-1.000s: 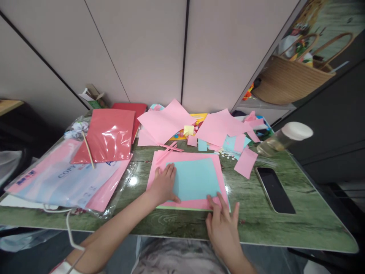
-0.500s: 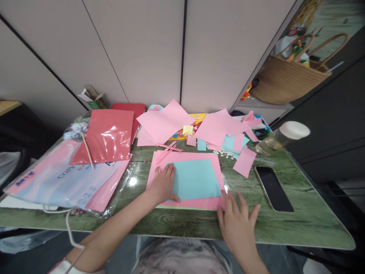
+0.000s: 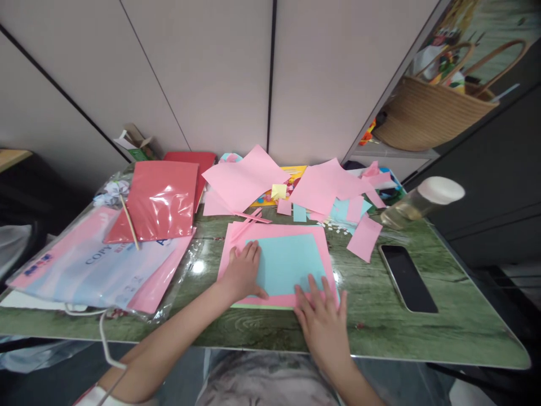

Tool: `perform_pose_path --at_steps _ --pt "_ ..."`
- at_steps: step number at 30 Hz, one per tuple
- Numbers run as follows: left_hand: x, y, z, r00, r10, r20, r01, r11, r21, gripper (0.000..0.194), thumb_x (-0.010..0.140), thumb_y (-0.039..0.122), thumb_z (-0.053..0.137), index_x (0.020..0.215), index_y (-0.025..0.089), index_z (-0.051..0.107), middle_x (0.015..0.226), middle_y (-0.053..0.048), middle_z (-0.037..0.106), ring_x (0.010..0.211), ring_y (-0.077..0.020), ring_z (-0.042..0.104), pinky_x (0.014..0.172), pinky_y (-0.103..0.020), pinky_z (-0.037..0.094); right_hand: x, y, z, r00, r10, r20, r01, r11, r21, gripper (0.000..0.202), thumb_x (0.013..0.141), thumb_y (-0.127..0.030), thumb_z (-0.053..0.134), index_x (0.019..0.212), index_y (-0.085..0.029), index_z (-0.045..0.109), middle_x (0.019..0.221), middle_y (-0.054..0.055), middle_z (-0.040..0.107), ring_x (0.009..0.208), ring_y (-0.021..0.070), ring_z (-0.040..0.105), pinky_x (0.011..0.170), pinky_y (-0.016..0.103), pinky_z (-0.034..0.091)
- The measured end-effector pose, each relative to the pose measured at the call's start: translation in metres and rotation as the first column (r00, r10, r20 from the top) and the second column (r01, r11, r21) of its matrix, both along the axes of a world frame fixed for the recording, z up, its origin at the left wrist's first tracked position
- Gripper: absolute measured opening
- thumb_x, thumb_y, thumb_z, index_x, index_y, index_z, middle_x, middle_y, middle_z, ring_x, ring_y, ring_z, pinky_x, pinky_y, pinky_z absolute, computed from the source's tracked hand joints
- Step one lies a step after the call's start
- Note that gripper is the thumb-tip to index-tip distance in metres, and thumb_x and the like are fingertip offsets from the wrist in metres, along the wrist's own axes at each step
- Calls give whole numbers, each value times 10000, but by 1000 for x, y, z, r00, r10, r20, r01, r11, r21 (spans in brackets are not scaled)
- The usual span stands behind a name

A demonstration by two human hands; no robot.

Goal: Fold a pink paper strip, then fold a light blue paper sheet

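A light blue sheet (image 3: 287,262) lies on top of a larger pink sheet (image 3: 276,301) on the green table. Over their left side rests my left hand (image 3: 244,274), with its fingers on the blue sheet's left edge and the thumb spread toward the lower edge. My right hand (image 3: 323,321) lies flat with spread fingers, its fingertips on the lower right part of the blue sheet. Neither hand holds anything. Thin pink strips (image 3: 249,223) lie at the pink sheet's upper left corner.
Pink sheets (image 3: 247,179) and small paper scraps (image 3: 364,237) lie at the back. A phone (image 3: 408,278) and a bottle with a white lid (image 3: 418,204) are at the right. Red packets (image 3: 158,200) and a bagged paper pack (image 3: 97,265) lie at the left.
My right hand has moved left, from the sheets' lower right corner onto the blue sheet. My left hand has stayed in place.
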State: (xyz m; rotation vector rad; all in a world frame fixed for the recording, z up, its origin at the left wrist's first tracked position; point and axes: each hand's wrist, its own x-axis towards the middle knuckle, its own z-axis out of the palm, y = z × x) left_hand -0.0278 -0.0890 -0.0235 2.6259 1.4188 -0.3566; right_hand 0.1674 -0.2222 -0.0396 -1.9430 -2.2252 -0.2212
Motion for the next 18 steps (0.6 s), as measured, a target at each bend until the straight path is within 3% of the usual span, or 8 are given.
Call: perform_pose_path --at_steps 3,7,12,18 --pt "-1 0 -4 1000 -1 2 1 1000 -4 1194 493 778 578 1401 77 245 1483 -213 158 1356 -364 137 1031 -606 123 26 -9 1 995 -93 27 93 996 9 382 880 -296 469 1258 -276 513 1427 90 363 1323 378 238 999 682 131" --pt "-1 0 -5 1000 -4 12 4 1000 -7 1185 507 770 575 1404 73 235 1486 -210 143 1361 -355 129 1038 -604 107 39 -13 1 984 -176 43 174 984 33 348 881 -310 462 1213 -263 556 1381 109 426 1305 379 274 995 688 133" --pt "-8 0 -3 1000 13 28 -12 999 -38 1202 501 753 595 1419 90 194 1501 -169 106 1378 -342 63 1053 -597 59 41 -11 2 983 -173 60 173 985 10 338 885 -327 447 1193 -266 573 1339 98 476 1286 366 310 1001 675 150" --pt "-35 -8 0 990 136 35 -136 991 -21 1156 520 700 631 1436 178 155 1511 -120 100 1381 -342 43 1049 -607 42 44 -10 0 985 -155 71 155 988 5 341 884 -348 442 1183 -263 584 1328 82 490 1266 360 333 1006 668 145"
